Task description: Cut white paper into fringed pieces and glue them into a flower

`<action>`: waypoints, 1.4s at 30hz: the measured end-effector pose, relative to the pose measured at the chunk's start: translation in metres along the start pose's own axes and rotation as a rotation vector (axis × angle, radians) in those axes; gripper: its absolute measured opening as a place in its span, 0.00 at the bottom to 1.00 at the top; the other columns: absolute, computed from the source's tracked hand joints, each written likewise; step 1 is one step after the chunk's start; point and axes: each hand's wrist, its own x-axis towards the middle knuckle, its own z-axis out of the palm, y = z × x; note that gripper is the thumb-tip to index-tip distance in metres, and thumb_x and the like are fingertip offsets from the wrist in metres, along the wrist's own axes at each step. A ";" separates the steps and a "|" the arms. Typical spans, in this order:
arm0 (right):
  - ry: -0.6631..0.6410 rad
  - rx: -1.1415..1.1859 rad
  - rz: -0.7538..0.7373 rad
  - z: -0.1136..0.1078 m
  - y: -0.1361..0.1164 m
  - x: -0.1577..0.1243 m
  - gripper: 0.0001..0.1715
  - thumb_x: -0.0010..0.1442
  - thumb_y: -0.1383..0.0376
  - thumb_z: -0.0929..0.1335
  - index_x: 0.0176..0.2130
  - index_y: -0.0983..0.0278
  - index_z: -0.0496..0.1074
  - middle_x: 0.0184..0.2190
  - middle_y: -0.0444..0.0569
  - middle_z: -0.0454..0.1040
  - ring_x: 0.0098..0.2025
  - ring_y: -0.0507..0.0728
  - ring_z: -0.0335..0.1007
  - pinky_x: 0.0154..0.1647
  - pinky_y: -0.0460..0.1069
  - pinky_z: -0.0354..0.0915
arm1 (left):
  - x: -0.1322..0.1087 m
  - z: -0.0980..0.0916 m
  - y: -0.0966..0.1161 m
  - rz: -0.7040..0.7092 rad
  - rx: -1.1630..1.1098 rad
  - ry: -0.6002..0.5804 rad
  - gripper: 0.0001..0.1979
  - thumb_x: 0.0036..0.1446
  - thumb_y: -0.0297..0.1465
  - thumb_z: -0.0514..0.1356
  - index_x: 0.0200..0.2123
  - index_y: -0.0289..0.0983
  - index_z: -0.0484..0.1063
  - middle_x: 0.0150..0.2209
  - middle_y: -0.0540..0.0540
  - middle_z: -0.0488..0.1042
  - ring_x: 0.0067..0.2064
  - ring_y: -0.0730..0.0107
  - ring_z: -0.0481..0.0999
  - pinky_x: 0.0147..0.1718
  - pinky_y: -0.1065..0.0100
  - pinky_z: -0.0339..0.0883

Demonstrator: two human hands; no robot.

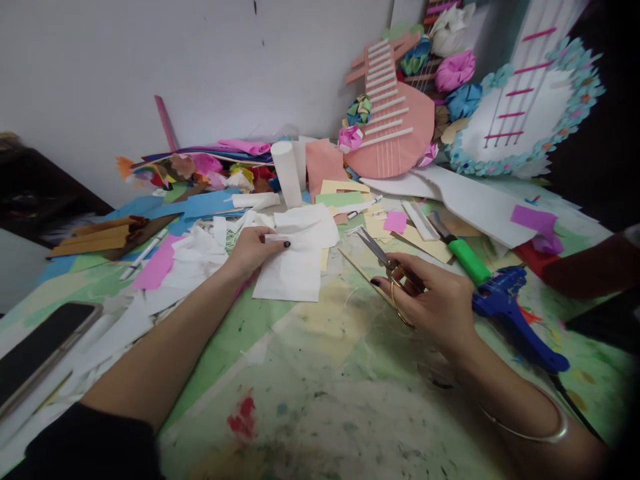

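Note:
My left hand (pixel 250 250) is closed on a sheet of white paper (pixel 293 277), its thumb on top and the other fingers mostly hidden. The sheet lies at the middle of the table, by other white pieces. To the right, my right hand (pixel 443 293) grips a pair of scissors (pixel 377 251) by the handle loops. Their blades point up and left, apart from the paper. A thin wooden stick (pixel 356 265) runs beneath the scissors and behind my fingers; whether I hold it or it rests on the table, I cannot tell.
A blue glue gun (pixel 520 320) and a green-handled knife (pixel 469 260) lie right of my right hand. White scraps (pixel 197 257) and a phone (pixel 45 353) are at left. Behind stand a white roll (pixel 287 173) and a pink paper guitar (pixel 395 127) against the wall.

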 end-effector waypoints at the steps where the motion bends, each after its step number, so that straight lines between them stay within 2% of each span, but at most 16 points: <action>1: -0.002 -0.001 0.003 0.000 0.000 0.000 0.14 0.55 0.60 0.70 0.41 0.65 0.73 0.23 0.43 0.71 0.20 0.48 0.58 0.23 0.45 0.56 | 0.000 0.002 -0.002 0.023 0.037 0.046 0.18 0.42 0.43 0.65 0.32 0.36 0.71 0.17 0.55 0.59 0.19 0.75 0.57 0.19 0.71 0.49; 3: -0.010 -0.003 0.011 -0.001 -0.001 0.001 0.14 0.55 0.60 0.70 0.40 0.65 0.73 0.23 0.42 0.71 0.20 0.48 0.59 0.23 0.45 0.56 | 0.001 0.006 -0.004 0.060 0.113 0.130 0.17 0.42 0.43 0.65 0.30 0.36 0.73 0.17 0.54 0.59 0.21 0.74 0.59 0.20 0.70 0.49; 7: -0.033 0.008 0.021 -0.001 -0.003 0.002 0.14 0.54 0.60 0.71 0.40 0.65 0.73 0.23 0.42 0.71 0.20 0.48 0.61 0.23 0.45 0.57 | 0.003 0.010 -0.007 0.162 0.320 0.170 0.15 0.44 0.42 0.63 0.30 0.36 0.74 0.21 0.52 0.64 0.26 0.69 0.64 0.25 0.69 0.53; 12: -0.030 0.021 0.022 -0.001 -0.004 0.002 0.13 0.54 0.61 0.71 0.40 0.64 0.73 0.22 0.41 0.72 0.21 0.48 0.63 0.23 0.44 0.56 | 0.004 0.012 -0.005 0.158 0.444 0.269 0.11 0.46 0.38 0.62 0.31 0.37 0.75 0.26 0.49 0.72 0.31 0.64 0.70 0.32 0.68 0.59; 15: -0.036 0.023 0.026 0.000 -0.004 0.002 0.14 0.53 0.61 0.72 0.40 0.64 0.73 0.22 0.41 0.72 0.21 0.48 0.64 0.24 0.44 0.56 | 0.004 0.015 -0.004 0.159 0.480 0.278 0.09 0.47 0.36 0.61 0.31 0.38 0.74 0.29 0.48 0.74 0.34 0.62 0.72 0.35 0.67 0.61; 19: -0.053 0.013 0.044 -0.002 -0.003 0.002 0.15 0.53 0.62 0.72 0.41 0.65 0.73 0.24 0.41 0.74 0.22 0.49 0.65 0.25 0.44 0.56 | 0.004 0.016 -0.001 0.161 0.502 0.272 0.09 0.47 0.36 0.61 0.31 0.37 0.75 0.29 0.47 0.75 0.34 0.61 0.73 0.35 0.66 0.61; 23: -0.060 -0.003 0.067 -0.004 -0.001 0.002 0.15 0.53 0.61 0.72 0.41 0.64 0.73 0.25 0.41 0.75 0.24 0.50 0.67 0.26 0.44 0.56 | 0.006 0.014 0.001 0.167 0.516 0.281 0.14 0.45 0.39 0.63 0.34 0.37 0.74 0.32 0.46 0.76 0.37 0.59 0.73 0.36 0.65 0.62; 29: -0.112 -0.047 0.104 -0.004 0.000 0.003 0.15 0.54 0.60 0.71 0.42 0.62 0.72 0.26 0.42 0.76 0.27 0.52 0.70 0.28 0.45 0.56 | 0.021 0.004 0.013 0.175 0.532 0.289 0.12 0.51 0.40 0.58 0.33 0.37 0.70 0.35 0.46 0.76 0.37 0.63 0.74 0.39 0.66 0.64; 33: -0.246 -0.161 0.176 -0.003 0.002 0.005 0.13 0.55 0.61 0.69 0.42 0.62 0.73 0.27 0.43 0.77 0.29 0.55 0.72 0.29 0.47 0.55 | 0.042 0.000 0.021 0.085 0.557 0.303 0.17 0.47 0.41 0.62 0.36 0.36 0.67 0.38 0.39 0.76 0.44 0.52 0.73 0.43 0.59 0.63; 37: -0.369 -0.249 0.231 -0.003 0.003 0.006 0.13 0.56 0.63 0.67 0.42 0.62 0.73 0.28 0.45 0.78 0.32 0.58 0.73 0.29 0.48 0.53 | 0.062 0.004 0.025 -0.027 0.473 0.304 0.27 0.36 0.38 0.69 0.39 0.35 0.64 0.40 0.33 0.74 0.47 0.43 0.73 0.39 0.57 0.65; 39: -0.401 -0.264 0.245 -0.003 0.003 0.007 0.13 0.56 0.63 0.66 0.42 0.62 0.73 0.28 0.46 0.78 0.33 0.59 0.73 0.29 0.48 0.53 | 0.069 0.008 0.026 -0.055 0.383 0.307 0.26 0.34 0.33 0.70 0.38 0.36 0.64 0.38 0.36 0.74 0.44 0.46 0.74 0.35 0.60 0.66; 42: -0.432 -0.299 0.260 -0.003 0.003 0.007 0.14 0.56 0.62 0.65 0.42 0.61 0.73 0.30 0.48 0.78 0.34 0.60 0.73 0.29 0.48 0.52 | 0.074 0.013 0.031 -0.069 0.211 0.291 0.20 0.35 0.28 0.68 0.33 0.36 0.63 0.28 0.44 0.72 0.33 0.55 0.76 0.26 0.65 0.65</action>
